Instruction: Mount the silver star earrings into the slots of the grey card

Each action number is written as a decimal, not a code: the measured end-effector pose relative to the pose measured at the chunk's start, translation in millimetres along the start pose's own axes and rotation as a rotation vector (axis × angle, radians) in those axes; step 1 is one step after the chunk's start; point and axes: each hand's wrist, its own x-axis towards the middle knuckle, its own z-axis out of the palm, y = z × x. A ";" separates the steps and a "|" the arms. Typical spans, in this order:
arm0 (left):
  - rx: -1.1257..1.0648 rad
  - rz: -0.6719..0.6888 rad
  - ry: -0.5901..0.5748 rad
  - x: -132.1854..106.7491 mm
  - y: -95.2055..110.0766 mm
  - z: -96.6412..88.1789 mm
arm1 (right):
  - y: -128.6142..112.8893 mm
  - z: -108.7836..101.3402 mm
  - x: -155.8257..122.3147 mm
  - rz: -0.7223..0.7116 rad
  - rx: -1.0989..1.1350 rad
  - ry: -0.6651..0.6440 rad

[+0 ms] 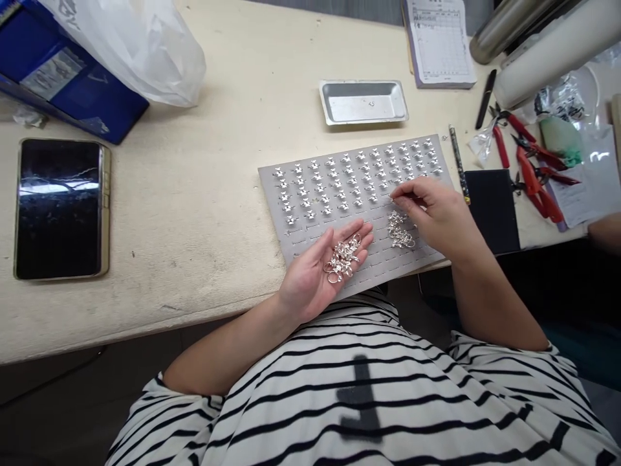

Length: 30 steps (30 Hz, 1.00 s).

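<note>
A grey slotted ring display board (412,261) lies tilted at the table's front edge. Rows of silver rings (319,189) stand in its far slots, while the nearer slots show no rings. Cupped palm up over the board's near left part, my left hand (306,279) holds a heap of silver rings (342,259). My right hand (444,217) pinches thumb and forefinger together at the nearest filled row; a tiny silver bit, apparently a ring, shows at the tips. Just below those fingers, a loose pile of rings (400,232) rests on the board.
Behind the board sits a shallow metal tray (363,116). At left are a phone (61,207), a blue box (92,90) and a white plastic bag (150,52). Red-handled pliers (533,175), a pen (486,99), a dark pad (490,210) and a form pad (440,42) lie right.
</note>
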 end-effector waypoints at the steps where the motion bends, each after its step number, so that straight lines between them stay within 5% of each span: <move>1: 0.000 0.000 0.001 0.1 0.0 0.0 | 0.6 0.7 2.2 -0.023 -0.032 -0.023; 13: 0.024 0.008 -0.034 0.6 -0.3 -2.4 | -1.9 -8.5 19.3 -0.068 -0.200 -0.241; 23: 0.031 0.019 -0.047 0.5 -0.5 -3.6 | -12.4 -0.4 19.0 -0.005 -0.177 -0.087; 30: 0.026 0.022 -0.036 0.4 -0.8 -1.9 | -6.2 -5.1 18.9 -0.098 -0.196 -0.209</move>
